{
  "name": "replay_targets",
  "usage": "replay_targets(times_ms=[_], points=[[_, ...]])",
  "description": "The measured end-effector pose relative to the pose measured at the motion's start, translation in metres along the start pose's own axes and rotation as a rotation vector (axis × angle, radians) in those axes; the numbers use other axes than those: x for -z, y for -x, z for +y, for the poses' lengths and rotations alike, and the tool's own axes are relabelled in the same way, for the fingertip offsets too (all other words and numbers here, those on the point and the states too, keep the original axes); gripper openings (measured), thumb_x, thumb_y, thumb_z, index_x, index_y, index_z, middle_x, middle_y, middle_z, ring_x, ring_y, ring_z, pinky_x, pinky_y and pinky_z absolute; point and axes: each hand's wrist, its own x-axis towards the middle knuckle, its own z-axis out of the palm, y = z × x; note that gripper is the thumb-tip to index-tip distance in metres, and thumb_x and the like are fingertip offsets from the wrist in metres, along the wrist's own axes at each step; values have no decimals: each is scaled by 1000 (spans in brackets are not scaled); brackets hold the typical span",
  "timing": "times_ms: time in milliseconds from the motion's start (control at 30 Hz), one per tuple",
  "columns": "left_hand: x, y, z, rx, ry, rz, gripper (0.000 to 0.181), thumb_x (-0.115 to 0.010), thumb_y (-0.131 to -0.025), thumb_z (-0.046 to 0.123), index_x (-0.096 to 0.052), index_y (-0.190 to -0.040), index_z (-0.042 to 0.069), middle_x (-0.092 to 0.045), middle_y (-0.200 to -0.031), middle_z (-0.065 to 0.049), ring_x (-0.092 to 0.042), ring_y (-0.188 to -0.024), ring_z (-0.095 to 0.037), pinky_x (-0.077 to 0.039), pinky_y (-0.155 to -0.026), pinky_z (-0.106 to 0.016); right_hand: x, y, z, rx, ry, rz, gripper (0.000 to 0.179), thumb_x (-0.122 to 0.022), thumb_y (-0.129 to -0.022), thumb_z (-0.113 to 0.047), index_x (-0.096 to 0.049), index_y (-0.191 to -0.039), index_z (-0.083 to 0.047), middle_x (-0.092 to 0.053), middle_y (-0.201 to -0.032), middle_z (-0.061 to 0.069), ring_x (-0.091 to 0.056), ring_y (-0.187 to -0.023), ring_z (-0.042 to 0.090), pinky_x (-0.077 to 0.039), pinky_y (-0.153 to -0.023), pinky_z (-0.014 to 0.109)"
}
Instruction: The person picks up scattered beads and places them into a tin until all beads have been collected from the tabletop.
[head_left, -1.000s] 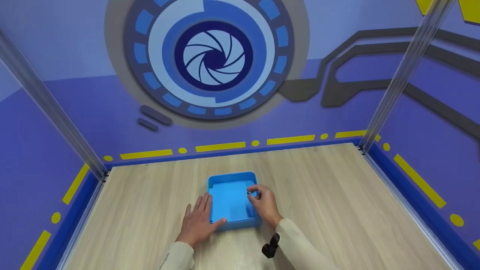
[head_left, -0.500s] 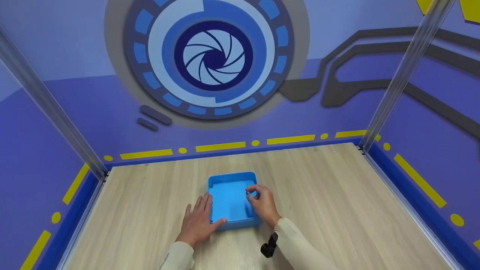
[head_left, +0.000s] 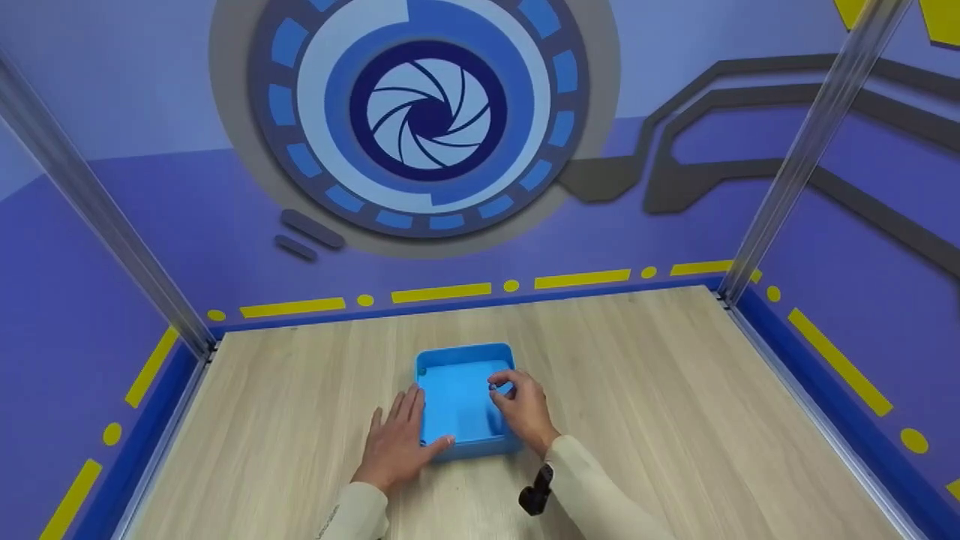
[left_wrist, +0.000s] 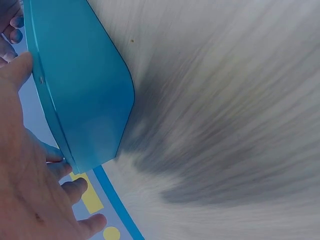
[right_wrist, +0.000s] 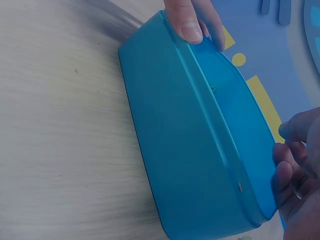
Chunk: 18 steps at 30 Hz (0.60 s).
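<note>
A shallow blue open-topped box [head_left: 461, 401] stands on the wooden table. My left hand [head_left: 395, 444] rests against its near left corner, fingers straight along the left side and thumb over the front rim. Above the right part of the box, my right hand [head_left: 526, 409] pinches a small dark shiny object [head_left: 493, 387] between thumb and index finger; its kind is too small to tell. A tiny green thing [head_left: 422, 371] lies in the far left corner of the box, also seen as a green speck [right_wrist: 213, 89] in the right wrist view.
The wooden table [head_left: 637, 375] spreads around the box. Blue and purple printed wall panels [head_left: 525, 262] close it off at the back and sides. Metal posts [head_left: 810, 150] stand at the back corners.
My right hand has shifted slightly to the left over the box with the small dark object still pinched. The left hand and the box have stayed in place.
</note>
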Motion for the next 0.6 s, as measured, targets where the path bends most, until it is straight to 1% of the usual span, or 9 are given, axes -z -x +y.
replay_targets(times_ms=[100, 200, 300, 367, 433, 533, 600], points=[[1, 0, -1, 2, -1, -4, 101, -51, -80, 76, -26, -153, 10, -25, -161, -10, -25, -147, -35, -18, -113, -66, -1, 0, -2, -30, 18, -8, 15, -68, -89, -9, -69, -104, -13, -65, -100, 3, -54, -74, 11, -46, -67, 20], [1, 0, -1, 5, 0, -15, 103, -49, -80, 78, -25, -154, 10, -24, -161, -10, -24, -148, -35, -17, -114, -67, -1, 0, -4, -34, 30, -13, 15, -67, -90, -9, -69, -104, -13, -65, -100, 3, -54, -75, 10, -46, -67, 21], [1, -1, -1, 8, 0, -28, 105, -47, -79, 80, -24, -154, 10, -24, -161, -10, -23, -148, -35, -16, -114, -67, -2, 0, -5, -26, 37, -8, 15, -68, -89, -9, -69, -102, -16, -65, -100, 2, -54, -74, 9, -46, -67, 22], [2, -1, 0, 10, 2, -29, 105, -48, -80, 79, -24, -154, 10, -24, -161, -10, -23, -148, -35, -16, -114, -67, -2, 0, -6, -13, 36, -7, 15, -68, -89, -8, -70, -100, -17, -66, -99, 3, -55, -73, 9, -46, -66, 22], [2, -1, 0, 10, 1, -27, 104, -50, -80, 78, -25, -154, 9, -24, -161, -10, -23, -148, -35, -16, -114, -67, -2, -1, -6, 6, 31, -10, 14, -68, -88, -7, -70, -101, -14, -66, -99, 4, -55, -72, 9, -47, -66, 22], [2, 0, 1, 13, 6, -22, 101, -54, -81, 73, -25, -153, 9, -24, -161, -10, -24, -148, -35, -16, -114, -66, -3, -1, -7, 12, 20, -19, 15, -68, -88, -6, -69, -103, -10, -66, -100, 6, -54, -73, 9, -48, -68, 19], [3, 0, 2, 9, 6, -18, 100, -56, -81, 71, -26, -153, 9, -25, -160, -11, -25, -147, -36, -17, -113, -67, -4, -2, -7, 22, 19, -21, 15, -68, -88, -6, -69, -103, -9, -66, -100, 6, -53, -73, 8, -48, -68, 19]])
